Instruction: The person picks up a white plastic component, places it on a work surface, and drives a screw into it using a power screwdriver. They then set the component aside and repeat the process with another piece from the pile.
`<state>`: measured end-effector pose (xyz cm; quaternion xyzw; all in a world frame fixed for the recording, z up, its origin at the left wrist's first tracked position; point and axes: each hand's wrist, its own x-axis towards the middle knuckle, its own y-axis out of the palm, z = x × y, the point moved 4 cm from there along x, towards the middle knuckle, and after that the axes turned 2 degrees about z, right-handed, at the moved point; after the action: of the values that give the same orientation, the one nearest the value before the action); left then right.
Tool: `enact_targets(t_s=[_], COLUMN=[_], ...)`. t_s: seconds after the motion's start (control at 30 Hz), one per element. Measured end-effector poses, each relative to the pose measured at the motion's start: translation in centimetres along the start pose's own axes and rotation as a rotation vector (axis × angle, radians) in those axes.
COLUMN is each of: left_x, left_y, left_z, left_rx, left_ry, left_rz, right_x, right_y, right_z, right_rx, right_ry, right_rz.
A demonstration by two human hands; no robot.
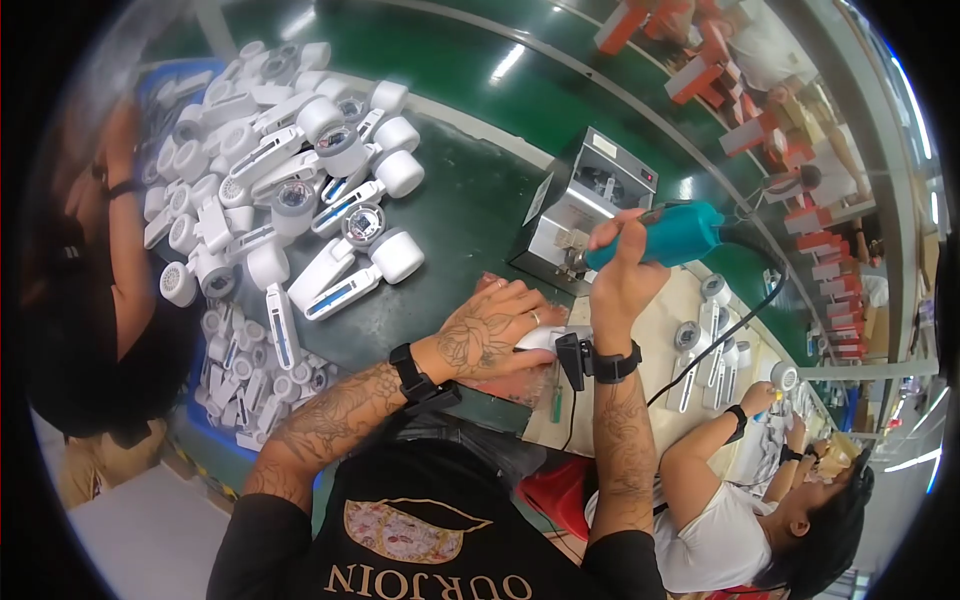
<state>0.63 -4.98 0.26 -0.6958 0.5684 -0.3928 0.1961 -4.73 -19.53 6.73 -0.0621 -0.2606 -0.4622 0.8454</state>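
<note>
Black shirt fabric (420, 520) fills the view closest under me, and both forearms rise out of it toward the green bench (470, 210).

For this step I judge the main point is keeping the white handheld unit (545, 338) pinned flat and steady while the driver comes straight down, upright and not leaning, so the tip seats squarely before any turning. A firm press with the palm and a light, centred grip on the tool should serve best.

My left hand (490, 330) lies over the white unit, fingers curled down and closed around its body, pressing it onto the pale work mat (660, 330); only the unit's near end peeks out just beside my fingertips. My right hand (625, 270) is wrapped tight round the teal electric screwdriver (670, 235), fingers fully closed on its barrel, the tool held above and slightly beyond the unit. Its black cable (730, 330) trails off past my right wrist. Whether the tip touches the unit, I cannot tell.

Beyond my left fingers sits a heap of white units (290, 190); just past my right fingers stands a small metal box machine (585, 205). A seated co-worker (740, 500) works to my right.
</note>
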Motion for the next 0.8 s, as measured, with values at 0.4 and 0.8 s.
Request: enact_targets(t_s=[0.4, 0.8], left_x=[0.1, 0.0], left_y=[0.3, 0.6], left_z=[0.4, 0.3], left_rx=[-0.007, -0.015], left_ry=[-0.027, -0.025], left_rz=[-0.024, -0.013], right_x=[-4.5, -6.3], right_y=[-2.3, -2.8], right_z=[3.7, 2.0], right_rx=[-0.006, 0.026], right_ry=[0.15, 0.139], right_rz=[-0.046, -0.02])
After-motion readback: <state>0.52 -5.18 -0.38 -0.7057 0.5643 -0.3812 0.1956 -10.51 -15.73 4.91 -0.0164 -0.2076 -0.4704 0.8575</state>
